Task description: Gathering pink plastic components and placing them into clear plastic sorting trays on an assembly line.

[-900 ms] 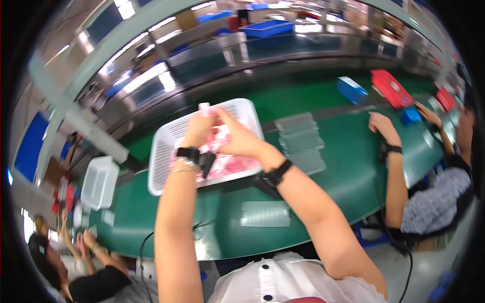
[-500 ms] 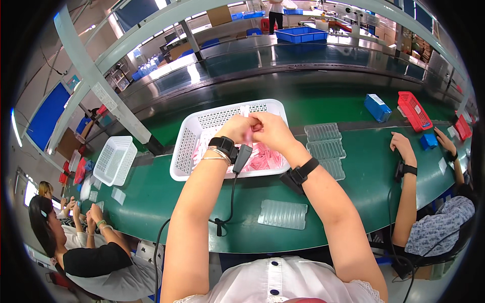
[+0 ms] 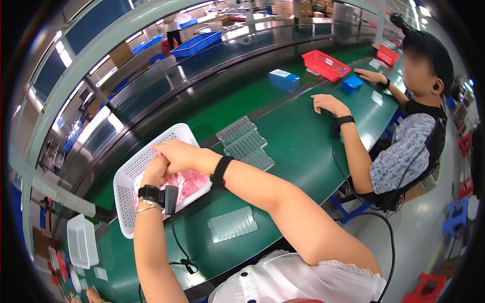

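Note:
A white plastic basket (image 3: 123, 204) stands on the green table in front of me, holding many small pink and white strips (image 3: 188, 185). Over it my left hand (image 3: 155, 170) and my right hand (image 3: 177, 154) meet, fingers bent and pressed together. Whatever they may hold is hidden behind the fingers. A single clear ribbed plastic tray (image 3: 232, 224) lies near my right forearm. Farther right of the basket, overlapping clear trays (image 3: 245, 144) rest on the table.
To the right sits a co-worker (image 3: 404, 151) with forearms on the table, near a small blue box (image 3: 352, 84), a larger blue box (image 3: 284, 81) and a red basket (image 3: 326, 65). Another white basket (image 3: 82, 242) is at the left. A blue crate (image 3: 197, 44) stands at the back.
My view has swung to the right, so the basket and my hands appear farther left and the co-worker on the right shows more fully. Both hands remain together over the basket.

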The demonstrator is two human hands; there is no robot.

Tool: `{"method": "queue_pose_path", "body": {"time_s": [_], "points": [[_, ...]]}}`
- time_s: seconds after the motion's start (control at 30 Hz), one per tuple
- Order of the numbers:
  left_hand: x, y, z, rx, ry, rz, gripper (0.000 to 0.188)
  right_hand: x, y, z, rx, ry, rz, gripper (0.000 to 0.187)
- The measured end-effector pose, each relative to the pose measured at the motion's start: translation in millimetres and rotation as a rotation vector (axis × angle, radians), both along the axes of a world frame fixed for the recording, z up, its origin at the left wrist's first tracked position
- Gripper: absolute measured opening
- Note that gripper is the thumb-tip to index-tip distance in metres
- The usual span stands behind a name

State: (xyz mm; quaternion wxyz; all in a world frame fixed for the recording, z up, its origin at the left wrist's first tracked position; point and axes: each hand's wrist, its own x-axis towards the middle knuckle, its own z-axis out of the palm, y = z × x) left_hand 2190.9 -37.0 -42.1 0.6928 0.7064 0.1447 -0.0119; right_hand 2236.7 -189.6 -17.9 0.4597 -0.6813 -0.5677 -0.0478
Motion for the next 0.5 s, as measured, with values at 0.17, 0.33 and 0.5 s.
{"method": "queue_pose_path", "body": {"time_s": [0.17, 0.33, 0.5], "points": [[-5.5, -17.7, 23.4, -0.178, 0.124, -0.063, 0.023, 2.0, -5.2, 0.8, -0.052, 0.065, -0.024, 0.063], [-3.5, -21.9, 17.5, -0.167, -0.058, -0.046, 0.023, 6.9, -4.4, 1.3, -0.147, -0.012, 0.04, 0.062], [-3.8, -18.1, 23.9, -0.137, -0.064, -0.044, 0.03, -10.4, -8.6, -1.3, 0.061, -0.231, -0.193, 0.07]]}}
